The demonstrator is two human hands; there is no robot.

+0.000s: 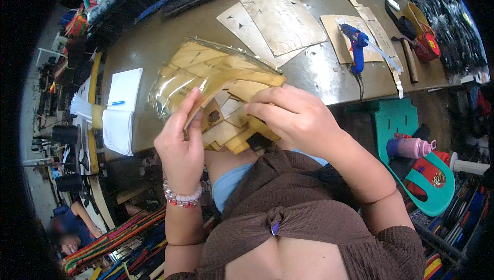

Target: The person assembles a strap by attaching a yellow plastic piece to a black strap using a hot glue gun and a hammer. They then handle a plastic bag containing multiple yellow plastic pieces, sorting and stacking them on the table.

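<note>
At the near side, your left hand [180, 143] pinches the bag [177, 85]; right hand [296, 115], grip unclear; avoid bending the cards [221, 133].

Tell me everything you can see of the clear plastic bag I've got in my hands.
The clear, glossy plastic bag looks thin and wrinkled, with flat, angular, yellowish card-like pieces showing through it. It sits slanted at the near side of the shiny brown table. The bare left hand holds its near left part; the bare right hand has its fingers by the near right part. More pieces show between the hands; whether those are inside it is unclear.
</note>
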